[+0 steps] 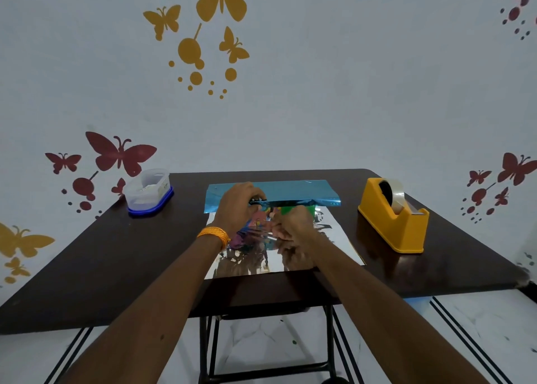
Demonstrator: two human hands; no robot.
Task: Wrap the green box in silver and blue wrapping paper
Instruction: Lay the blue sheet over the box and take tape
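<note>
Two hands on the job, mid-desk [116, 252], nearer the far edge. The wrapping paper [337, 238] lies silver side up. Its far part is folded toward the person as a blue flap [293, 191] over the green box [302, 210]. Only a strip of the box's green side shows under the flap's edge; the rest is hidden by paper and hands.

The left hand [236, 204] sits on the flap, fingers curled over its near edge, holding it down on the box. The right hand [292, 223] is just in front of the box with its fingers curled. Cannot tell whether it pinches paper, tape or nothing.

Step in hand, likely: close the first wrap round the box.
- Keep the left hand pinning the flap so it stays taut.
- Bring the near silver part up snug, edges square to the box, overlapping the flap.
- The foil looks slippery and creases easily, so smooth it before fixing.

The yellow tape dispenser [392, 220] stands by the desk's right edge, within reach of the right hand. A clear plastic container [148, 193] with a blue lid sits at the far left corner.
</note>
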